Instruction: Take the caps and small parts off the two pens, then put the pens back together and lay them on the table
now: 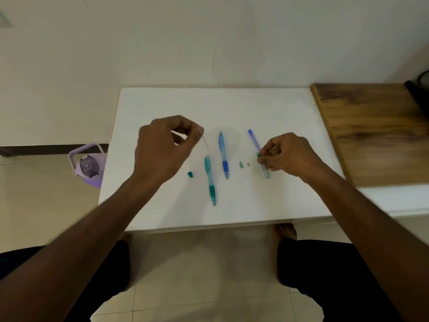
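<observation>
Nearest on the white table (267,108): green pen (210,181) lying flat, small green cap (190,174) just left of it; blue pen (223,155) beyond, two tiny bits (241,165) to its right. Right hand (287,156) pinches a small green piece (258,155), fingers curled over a clear barrel (264,167) (contact unclear); left hand (162,147) is raised, thumb and forefinger clamped on a thin refill (205,143) hanging above the green pen. Purple bottle (89,167) on the floor, left.
</observation>
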Demonstrator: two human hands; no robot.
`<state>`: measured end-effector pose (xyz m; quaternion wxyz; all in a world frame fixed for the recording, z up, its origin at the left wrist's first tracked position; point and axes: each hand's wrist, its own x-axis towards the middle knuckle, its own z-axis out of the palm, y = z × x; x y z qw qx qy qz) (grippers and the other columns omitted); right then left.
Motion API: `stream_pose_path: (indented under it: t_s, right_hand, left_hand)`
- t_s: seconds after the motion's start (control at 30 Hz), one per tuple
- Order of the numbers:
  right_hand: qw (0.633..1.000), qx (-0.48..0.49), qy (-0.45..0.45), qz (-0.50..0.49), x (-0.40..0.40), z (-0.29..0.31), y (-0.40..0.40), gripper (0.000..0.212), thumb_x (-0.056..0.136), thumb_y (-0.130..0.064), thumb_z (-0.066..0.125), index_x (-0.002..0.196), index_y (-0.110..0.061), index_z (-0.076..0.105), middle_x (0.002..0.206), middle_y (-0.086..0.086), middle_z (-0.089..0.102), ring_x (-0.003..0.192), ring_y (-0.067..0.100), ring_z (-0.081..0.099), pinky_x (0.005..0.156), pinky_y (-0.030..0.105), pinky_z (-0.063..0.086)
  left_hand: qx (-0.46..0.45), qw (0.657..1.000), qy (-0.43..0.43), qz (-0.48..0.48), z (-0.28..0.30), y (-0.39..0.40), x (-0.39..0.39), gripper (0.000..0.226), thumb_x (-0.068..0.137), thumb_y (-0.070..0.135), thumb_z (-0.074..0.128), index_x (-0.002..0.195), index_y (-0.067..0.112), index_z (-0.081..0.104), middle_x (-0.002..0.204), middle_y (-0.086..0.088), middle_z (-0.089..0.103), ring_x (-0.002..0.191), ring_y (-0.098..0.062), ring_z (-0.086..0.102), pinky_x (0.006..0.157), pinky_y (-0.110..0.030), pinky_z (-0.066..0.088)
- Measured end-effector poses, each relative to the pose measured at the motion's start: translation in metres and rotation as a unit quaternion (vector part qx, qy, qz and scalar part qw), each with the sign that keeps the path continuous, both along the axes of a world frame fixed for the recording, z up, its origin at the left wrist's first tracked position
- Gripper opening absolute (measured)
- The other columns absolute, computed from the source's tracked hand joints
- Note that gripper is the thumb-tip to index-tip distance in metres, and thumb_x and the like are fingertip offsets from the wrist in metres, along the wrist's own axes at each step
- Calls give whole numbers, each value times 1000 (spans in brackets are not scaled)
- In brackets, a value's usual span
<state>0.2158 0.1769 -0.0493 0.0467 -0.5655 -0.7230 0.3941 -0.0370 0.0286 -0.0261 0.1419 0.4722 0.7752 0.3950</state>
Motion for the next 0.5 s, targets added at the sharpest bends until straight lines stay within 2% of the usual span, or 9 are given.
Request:
stream_pose_path:
  t_s: [0.07, 0.17, 0.27, 0.33, 0.4, 0.47, 0.5]
  right_hand:
    - [1000, -13, -6, -22, 4, -5, 3, 20, 77, -23, 94, 86, -15, 78, 73, -1, 78, 55, 3, 73, 47, 8, 50]
    - [999, -15, -2, -38, 6, -8, 4, 19, 76, -23, 95, 83, -16, 79, 75, 3, 80, 56, 4, 74, 47, 9, 50]
    - [999, 0, -32, -21, 8, -9, 3, 21, 75, -27, 95, 83, -15, 80, 75, 3, 80, 55, 6, 74, 47, 8, 49]
    - [997, 26, -69, 3, 5, -6, 1, 25, 76, -34, 94, 85, -15, 80, 77, 1, 79, 60, 11, 74, 56, 12, 52]
    - [990, 98, -93, 40, -3, 2, -3, 27, 81, -42, 88, 87, -18, 78, 79, -6, 75, 68, 8, 69, 66, 14, 48]
    - [989, 128, -26, 62, -15, 12, -14, 17, 89, -44, 80, 89, -28, 75, 78, -18, 71, 71, 4, 70, 66, 6, 45]
    - [993, 94, 36, 67, -22, 16, -22, 13, 91, -43, 78, 90, -31, 76, 79, -19, 74, 77, 1, 72, 69, 5, 50]
  left_hand:
    - [-48, 998, 8, -29, -8, 1, 5, 22, 92, 60, 69, 94, 38, 75, 87, 29, 71, 73, 2, 70, 69, -23, 57]
    - [-86, 995, 1, -47, -16, 3, 11, 24, 91, 63, 70, 91, 39, 73, 85, 30, 68, 74, -1, 70, 69, -33, 62]
    - [-108, 993, -24, -51, -23, 4, 15, 25, 89, 62, 72, 91, 38, 75, 85, 27, 72, 73, -2, 72, 72, -36, 65]
    - [-124, 990, -42, -58, -25, 5, 18, 27, 87, 61, 74, 94, 36, 78, 87, 23, 74, 74, -3, 73, 74, -38, 66]
    - [-128, 989, -41, -62, -24, 5, 22, 27, 87, 62, 74, 93, 36, 78, 87, 23, 74, 73, -3, 73, 71, -38, 66]
    - [-124, 989, -41, -64, -21, 7, 26, 26, 87, 63, 73, 92, 37, 77, 87, 23, 74, 71, -3, 72, 66, -37, 65]
    - [-119, 990, -39, -64, -20, 8, 27, 26, 88, 62, 73, 92, 37, 77, 88, 22, 74, 71, -3, 72, 65, -37, 65]
